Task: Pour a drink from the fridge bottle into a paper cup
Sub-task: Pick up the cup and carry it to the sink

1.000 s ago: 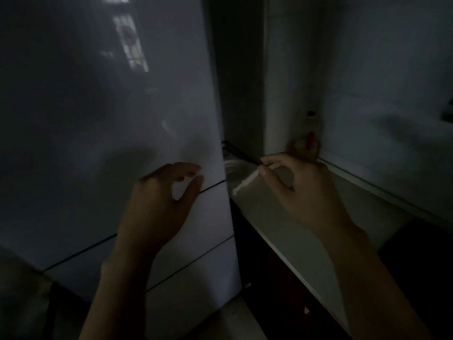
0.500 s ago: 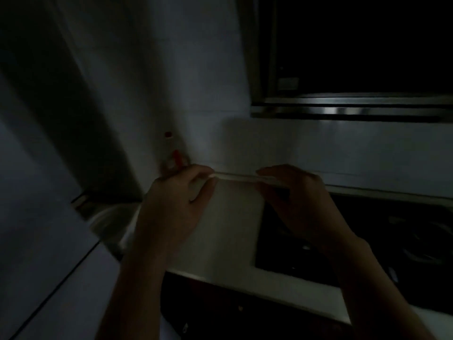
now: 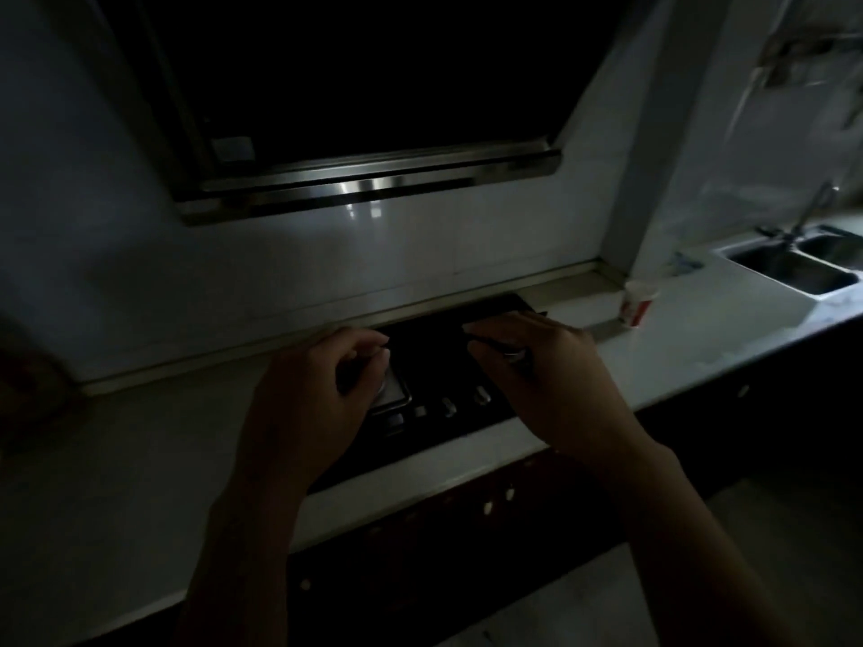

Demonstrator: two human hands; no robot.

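A paper cup [image 3: 636, 306], white with a red band, stands upright on the white counter [image 3: 691, 329] against the wall corner, to the right of the hob. My left hand [image 3: 322, 394] and my right hand [image 3: 546, 380] hover side by side over the hob, palms down, fingers loosely curled, holding nothing. The right hand is roughly a hand's width to the left of the cup. No bottle and no fridge are in view. The room is very dark.
A black hob [image 3: 443, 408] with small knobs is set into the counter below my hands. A steel range hood [image 3: 373, 179] hangs above it. A steel sink [image 3: 794, 268] with a tap [image 3: 812, 207] lies at the far right. Dark cabinets run under the counter.
The view has swung right, from the fridge door past the counter's corner to the hob. The cup and sink have come into view. Both hands stayed raised and holding nothing.
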